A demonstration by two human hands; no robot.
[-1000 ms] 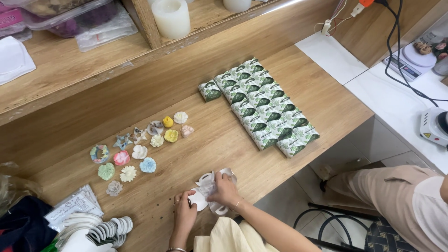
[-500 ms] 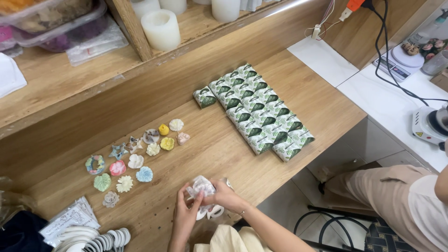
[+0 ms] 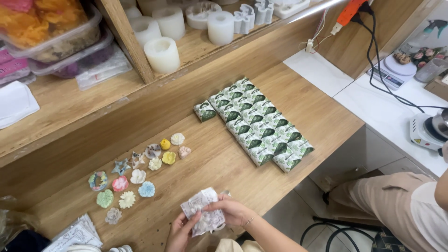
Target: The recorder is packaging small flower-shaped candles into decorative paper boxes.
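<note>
A long wooden workbench (image 3: 224, 163) fills the middle, with a wooden shelf (image 3: 60, 116) raised behind it — split by an upright wooden post (image 3: 126, 39). To the right sits a lower white counter (image 3: 373, 105), lit brightly. Below, a tiled floor (image 3: 298, 219) shows — and a black chair frame (image 3: 336, 233).

Bare forearms, a thin bracelet (image 3: 248, 221) on the right wrist.

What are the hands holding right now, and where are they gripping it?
Both hands, left hand and right hand, hold a crumpled white printed wrapper, gripped at its opposite sides.
</note>
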